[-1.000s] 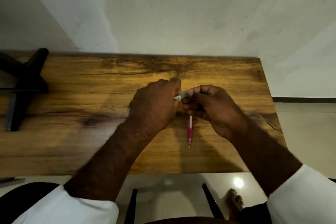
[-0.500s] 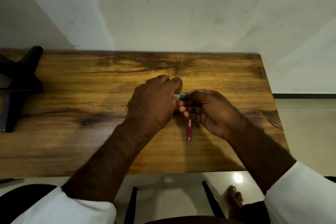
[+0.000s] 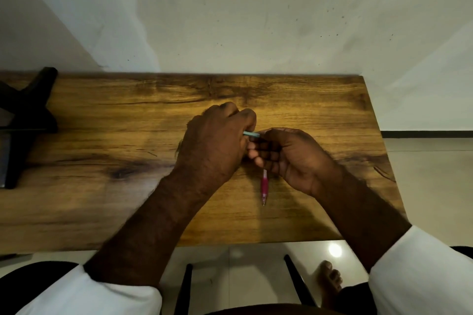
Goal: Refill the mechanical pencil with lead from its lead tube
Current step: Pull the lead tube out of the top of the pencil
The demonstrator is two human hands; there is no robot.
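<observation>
Right hand (image 3: 294,158) closed in over lead tube (image 3: 251,134); less showing.

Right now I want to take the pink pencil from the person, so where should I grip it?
Grip the mechanical pencil on its pink grip section below the right hand, coming from the near table edge. It hangs tip-down, and only that lower part is exposed; the top is buried in the fingers.

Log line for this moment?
left hand: holds lead tube | right hand: holds pencil, tip toward person | refill: unconfirmed
</observation>
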